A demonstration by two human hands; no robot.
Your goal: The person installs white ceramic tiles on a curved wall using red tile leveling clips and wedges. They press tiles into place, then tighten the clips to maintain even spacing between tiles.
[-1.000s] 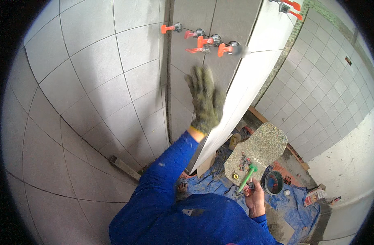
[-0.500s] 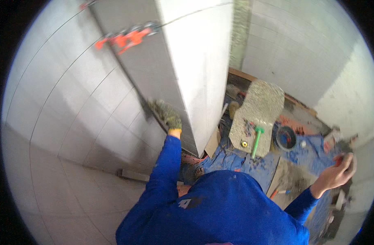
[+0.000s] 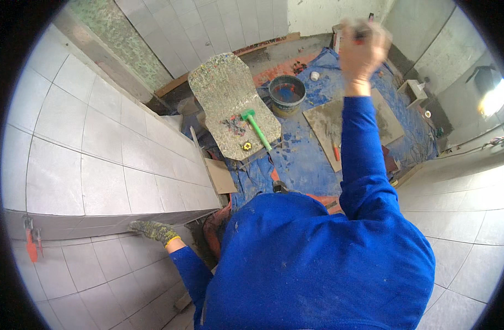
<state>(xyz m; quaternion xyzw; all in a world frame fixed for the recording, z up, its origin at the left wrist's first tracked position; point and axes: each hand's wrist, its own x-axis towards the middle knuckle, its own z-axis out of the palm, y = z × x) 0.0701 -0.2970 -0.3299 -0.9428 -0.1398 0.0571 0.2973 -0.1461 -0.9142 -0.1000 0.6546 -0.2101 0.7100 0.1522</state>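
Observation:
My left hand [image 3: 154, 231], in a speckled grey-green work glove with a yellow cuff, rests against the narrow grey tiled face [image 3: 98, 226] of the wall corner. Its fingers stretch out along that face and hold nothing visible. Raised and bare, my right hand [image 3: 364, 52] is blurred by motion; the fingers curl around something small and dark with a bit of red, whose kind I cannot make out. Orange-red clips [image 3: 32, 245] hang at the far left end of the same grey face.
On a speckled foam mat [image 3: 222, 82] lie a green mallet [image 3: 257, 129] and a yellow-black tape measure [image 3: 247, 146]. A dark bucket [image 3: 287, 93] stands beside it on blue sheeting [image 3: 301, 157]. Further right lie a large tile [image 3: 386, 118] and a red-handled tool [image 3: 336, 151].
My view has swung to the right. My right arm has gone from low at the right side to stretched out ahead. The left glove still rests at the grey tiled face.

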